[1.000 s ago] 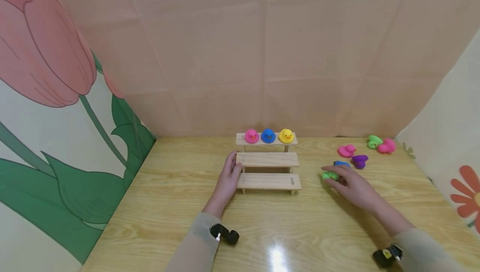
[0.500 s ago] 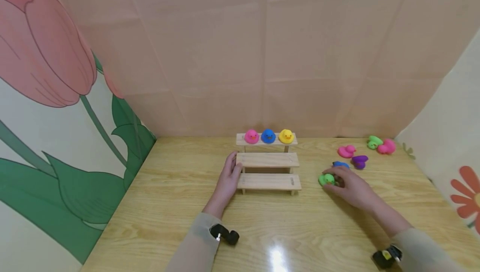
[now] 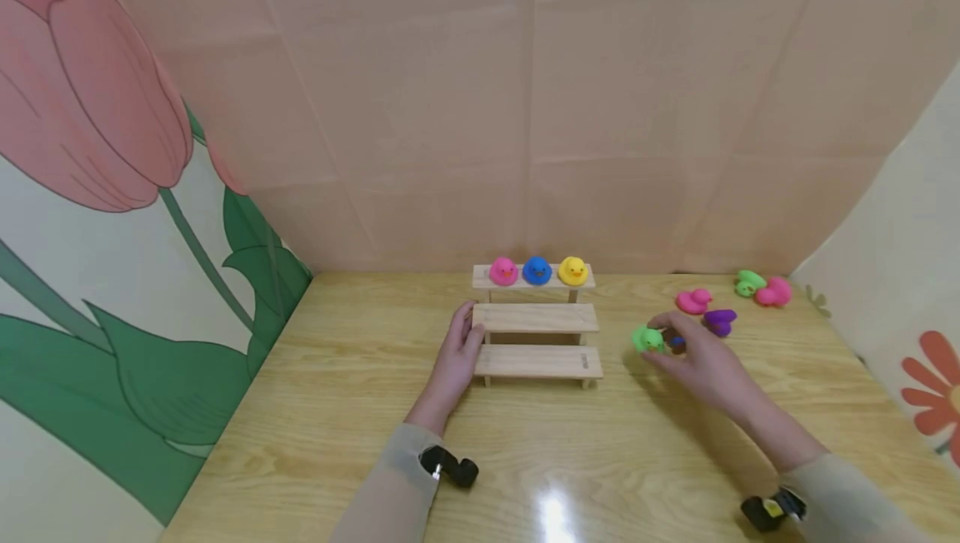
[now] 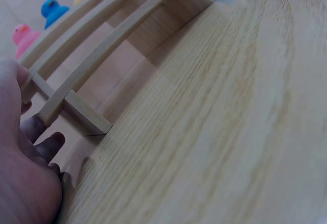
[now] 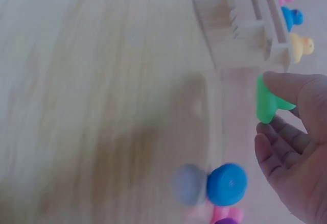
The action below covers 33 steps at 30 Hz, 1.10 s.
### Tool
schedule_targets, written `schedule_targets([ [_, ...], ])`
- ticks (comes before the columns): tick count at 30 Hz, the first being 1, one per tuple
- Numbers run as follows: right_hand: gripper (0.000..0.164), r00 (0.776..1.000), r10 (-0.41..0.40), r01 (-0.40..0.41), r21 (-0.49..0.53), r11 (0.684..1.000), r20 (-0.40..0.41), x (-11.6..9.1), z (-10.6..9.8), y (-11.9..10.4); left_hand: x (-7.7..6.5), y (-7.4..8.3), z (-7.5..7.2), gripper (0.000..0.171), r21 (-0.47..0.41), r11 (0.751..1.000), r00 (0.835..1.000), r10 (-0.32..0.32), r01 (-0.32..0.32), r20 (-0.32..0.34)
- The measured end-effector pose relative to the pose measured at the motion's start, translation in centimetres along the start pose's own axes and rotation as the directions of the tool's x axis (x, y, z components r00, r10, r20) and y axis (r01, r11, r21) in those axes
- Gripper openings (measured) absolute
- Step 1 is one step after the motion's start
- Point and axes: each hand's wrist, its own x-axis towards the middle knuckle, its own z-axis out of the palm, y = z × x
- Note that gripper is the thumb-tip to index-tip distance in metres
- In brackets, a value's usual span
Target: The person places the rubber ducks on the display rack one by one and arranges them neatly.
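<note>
A three-step wooden display stand (image 3: 536,318) stands mid-table, and its top step bears a pink duck (image 3: 503,271), a blue duck (image 3: 537,271) and a yellow duck (image 3: 573,271). My left hand (image 3: 454,351) holds the stand by its left end, fingers at the step ends in the left wrist view. To the right of the stand, my right hand (image 3: 701,364) pinches a green rubber duck (image 3: 647,339) between thumb and fingers. The right wrist view shows this duck raised off the table. Another blue duck (image 5: 227,184) lies below that hand, mostly hidden in the head view.
On the right of the table lie a pink duck (image 3: 693,301), a purple duck (image 3: 720,322) tipped over, and at the back a green duck (image 3: 748,283) against a second pink one (image 3: 773,292). A pinkish cloth backdrop (image 3: 525,110) closes off the rear.
My right hand has taken hold of the green duck, turned its face toward me and lifted it, moving slightly left. My left hand stays at the stand.
</note>
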Motion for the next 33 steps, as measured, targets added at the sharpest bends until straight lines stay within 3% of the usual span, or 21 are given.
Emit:
schedule_targets([
  [9, 0.043, 1.000, -0.016, 0.016, 0.015, 1.000, 0.003, 0.8, -0.5, -3.2, 0.2, 0.0, 0.1, 0.057, -0.017, 1.000, 1.000, 0.013, -0.013, 0.006],
  [17, 0.037, 0.995, -0.083, 0.084, 0.019, 0.996, -0.049, 2.0, 0.2, -4.9, 0.1, 0.1, 0.1, 0.057, -0.020, 1.000, 1.000, 0.018, -0.018, 0.004],
  [23, 0.038, 0.995, -0.090, 0.092, 0.034, 0.995, -0.054, 2.9, 0.7, -6.3, 0.0, 0.1, 0.1, 0.057, -0.025, 1.000, 1.000, 0.014, -0.014, -0.001],
  [33, 0.041, 0.998, -0.061, 0.060, 0.099, 0.993, 0.005, 4.8, 2.7, -8.9, 0.1, -0.1, 0.0, 0.056, -0.028, 0.999, 1.000, 0.016, -0.016, 0.013],
])
